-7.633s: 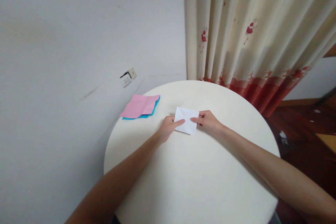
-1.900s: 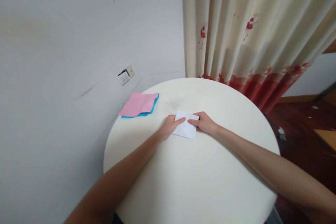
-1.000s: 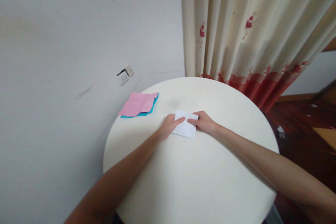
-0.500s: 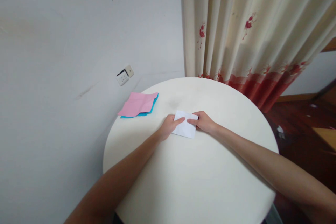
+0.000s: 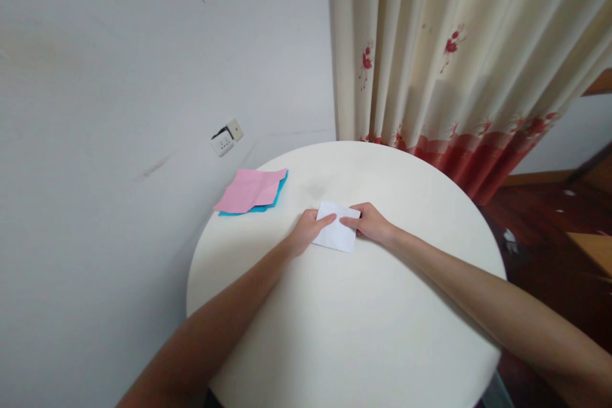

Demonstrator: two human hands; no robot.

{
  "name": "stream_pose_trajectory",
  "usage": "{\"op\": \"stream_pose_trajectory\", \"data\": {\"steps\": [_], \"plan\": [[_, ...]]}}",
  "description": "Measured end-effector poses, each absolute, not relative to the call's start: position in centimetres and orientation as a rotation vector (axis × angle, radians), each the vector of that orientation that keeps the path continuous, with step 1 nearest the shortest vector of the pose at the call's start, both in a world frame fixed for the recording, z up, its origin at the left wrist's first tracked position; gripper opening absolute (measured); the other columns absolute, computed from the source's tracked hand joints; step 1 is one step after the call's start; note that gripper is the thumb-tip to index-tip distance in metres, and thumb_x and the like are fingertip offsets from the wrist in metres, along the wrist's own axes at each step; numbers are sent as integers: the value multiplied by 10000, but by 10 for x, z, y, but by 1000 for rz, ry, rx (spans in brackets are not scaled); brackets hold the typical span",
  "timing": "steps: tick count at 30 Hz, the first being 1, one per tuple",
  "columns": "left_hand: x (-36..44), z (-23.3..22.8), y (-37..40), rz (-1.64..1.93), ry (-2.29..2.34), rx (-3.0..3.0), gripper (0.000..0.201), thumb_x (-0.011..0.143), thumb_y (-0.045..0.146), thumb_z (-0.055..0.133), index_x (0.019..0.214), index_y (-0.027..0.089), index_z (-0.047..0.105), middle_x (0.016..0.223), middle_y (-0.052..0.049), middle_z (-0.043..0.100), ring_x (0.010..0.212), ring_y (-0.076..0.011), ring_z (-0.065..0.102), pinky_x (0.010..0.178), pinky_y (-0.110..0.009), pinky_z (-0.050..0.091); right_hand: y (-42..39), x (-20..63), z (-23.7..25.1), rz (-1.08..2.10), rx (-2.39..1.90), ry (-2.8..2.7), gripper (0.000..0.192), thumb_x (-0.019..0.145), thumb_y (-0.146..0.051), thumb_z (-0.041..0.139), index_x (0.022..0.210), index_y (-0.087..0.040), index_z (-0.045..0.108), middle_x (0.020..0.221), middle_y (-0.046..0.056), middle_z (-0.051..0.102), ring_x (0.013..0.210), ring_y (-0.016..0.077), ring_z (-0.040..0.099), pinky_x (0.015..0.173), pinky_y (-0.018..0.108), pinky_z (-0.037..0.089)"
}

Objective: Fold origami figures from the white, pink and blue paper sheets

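**Both hands press a folded white paper flat on the round table**

The white paper [image 5: 336, 236] lies flat on the table [image 5: 344, 331], a little beyond the table's middle, toward the curtain [image 5: 459, 57]. It is folded into a small oblong.

The left hand [image 5: 306, 233] rests at the paper's left edge. Its forefinger stretches out across the paper's top, pressed down on it, while the other fingers curl in against the table. The right hand [image 5: 373, 224] sits at the paper's right edge, its fingers held close together, with a fingertip laid on the paper just beside the left forefinger's tip. Neither hand lifts the paper; whether either thumb is tucked under an edge cannot be told.

Left of the paper, near the table's rim and well apart from the hands, lies a pink sheet [image 5: 248, 190], creased, on top of a blue sheet [image 5: 272, 202] whose edge shows along its right and near sides. Beyond the table's left side, a socket [image 5: 226, 138] sits on the wall [image 5: 143, 44]. Right of the table is dark wooden floor [image 5: 540, 229].
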State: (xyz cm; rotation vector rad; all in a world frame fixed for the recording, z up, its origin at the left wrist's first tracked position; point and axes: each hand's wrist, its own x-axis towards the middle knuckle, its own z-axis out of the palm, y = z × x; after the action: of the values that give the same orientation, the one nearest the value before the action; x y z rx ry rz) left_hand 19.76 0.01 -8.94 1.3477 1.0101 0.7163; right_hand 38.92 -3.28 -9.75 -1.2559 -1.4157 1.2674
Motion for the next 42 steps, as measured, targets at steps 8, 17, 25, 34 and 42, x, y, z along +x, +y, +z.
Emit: {"op": "stream_pose_trajectory", "data": {"steps": [8, 17, 25, 34, 42], "plan": [[198, -89, 1, 705, 1001, 1351, 495, 688, 493, 786, 965, 87, 728, 950, -144, 747, 785, -252, 702, 656, -307, 520, -34, 388, -95, 1279, -1260, -1402, 399, 638, -504, 755, 635, -139, 593, 518, -32, 496, 479, 85, 397, 448, 228, 272], [198, -92, 2, 715, 1008, 1360, 478, 698, 489, 779, 972, 101, 730, 954, -134, 748, 794, -249, 704, 657, -304, 521, -34, 389, -94, 1252, -1263, -1427, 389, 653, -501, 737, 635, -136, 602, 507, -33, 491, 474, 84, 388, 445, 232, 266], [197, -92, 1, 711, 1023, 1380, 471, 710, 486, 769, 971, 96, 729, 946, -139, 748, 783, -251, 702, 640, -300, 517, -31, 390, -102, 1269, -1244, -1419, 385, 663, -500, 726, 669, -132, 616, 523, -33, 488, 479, 84, 382, 446, 233, 259], [198, -90, 0, 711, 1015, 1368, 471, 708, 482, 774, 970, 93, 729, 942, -138, 749, 779, -247, 702, 639, -296, 515, -33, 390, -98, 1275, -1245, -1411, 380, 666, -491, 724, 675, -125, 621, 539, -25, 504, 487, 87, 388, 458, 239, 271], [198, -90, 1, 708, 998, 1358, 464, 709, 477, 774, 969, 95, 730, 940, -130, 749, 771, -235, 699, 633, -283, 513, -33, 390, -98, 1274, -1254, -1408, 353, 672, -463, 721, 670, -127, 614, 545, -28, 502, 493, 84, 393, 457, 231, 270]]}}
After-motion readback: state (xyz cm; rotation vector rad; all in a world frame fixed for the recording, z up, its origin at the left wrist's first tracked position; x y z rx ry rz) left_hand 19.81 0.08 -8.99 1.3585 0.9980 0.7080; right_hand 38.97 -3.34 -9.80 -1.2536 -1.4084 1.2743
